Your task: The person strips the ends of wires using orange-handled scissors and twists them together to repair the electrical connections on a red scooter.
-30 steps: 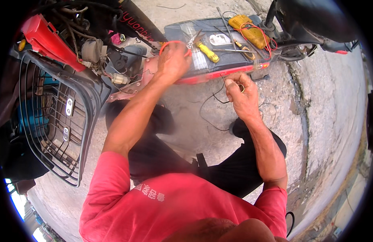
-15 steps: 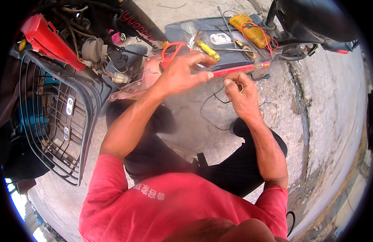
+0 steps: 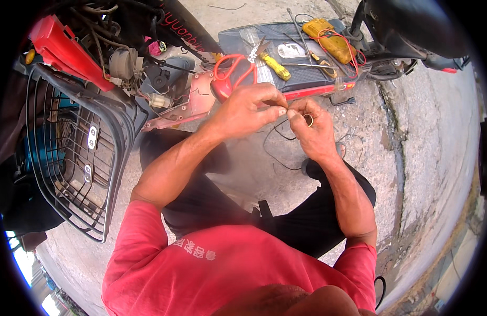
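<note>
My left hand and my right hand meet fingertip to fingertip over the ground in front of my knees. Both are closed in a pinch at the end of a thin dark wire, which hangs below them in a loop. The pinched tip itself is hidden by the fingers. On a finger of my right hand sits a gold-coloured loop, seemingly a ring. Just beyond my left hand lie red-handled scissors and a yellow-handled tool.
Behind the hands, a scooter's footboard carries a yellow multimeter with red leads, and a screwdriver. At the left are a wire basket, a red panel and exposed wiring. A crack runs through the concrete at right.
My left hand has moved slightly down and right, its fingers closing from apart to a pinch at my right fingertips. The scissors' handles have come into fuller view.
</note>
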Motion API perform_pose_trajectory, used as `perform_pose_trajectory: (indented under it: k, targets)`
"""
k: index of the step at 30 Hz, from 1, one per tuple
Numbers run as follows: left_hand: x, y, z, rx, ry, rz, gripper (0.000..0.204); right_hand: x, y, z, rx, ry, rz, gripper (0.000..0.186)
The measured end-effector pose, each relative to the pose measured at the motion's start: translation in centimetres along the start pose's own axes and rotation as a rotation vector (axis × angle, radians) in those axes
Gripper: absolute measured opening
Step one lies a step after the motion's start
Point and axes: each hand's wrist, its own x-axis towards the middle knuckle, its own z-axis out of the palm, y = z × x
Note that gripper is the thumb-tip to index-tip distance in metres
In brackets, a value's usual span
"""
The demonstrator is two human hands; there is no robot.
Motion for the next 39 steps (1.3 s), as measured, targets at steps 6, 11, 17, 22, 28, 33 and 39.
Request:
perform_pose_trajectory:
  k: [6,11,17,22,28,33,39]
  targets:
    - [-0.3,-0.5,0.6,-0.46,-0.021,-0.163,0.013,0.1,-0.4,-0.1,0.167,-0.049,0.013,0.008]
    - [-0.5,-0.4,0.6,-0.69,-0.021,-0.169,0.013,0.1,-1.0,-0.2,0.279,-0.1,0.039,0.008]
    - [-0.8,-0.9,0.7,-0.801,-0.03,-0.161,0.015,0.1,-1.6,-0.2,0.311,-0.131,0.042,0.008]
    - [-0.8,-0.8,0.7,-0.819,-0.021,-0.176,0.02,0.1,-1.7,-0.1,0.372,-0.143,0.032,0.008]
    - [-1.1,-0.9,0.6,-0.849,-0.014,-0.17,0.028,0.2,-1.7,-0.1,0.412,-0.157,0.041,0.008]
    - [-1.0,-0.7,0.3,-0.898,-0.018,-0.212,0.027,0.2,-1.8,0.0,0.402,-0.143,0.029,0.007]
    - [-0.2,-1.3,-2.8,-1.02,0.154,-0.108,0.019,-0.3,-0.7,-0.5,0.477,-0.121,0.063,0.006]
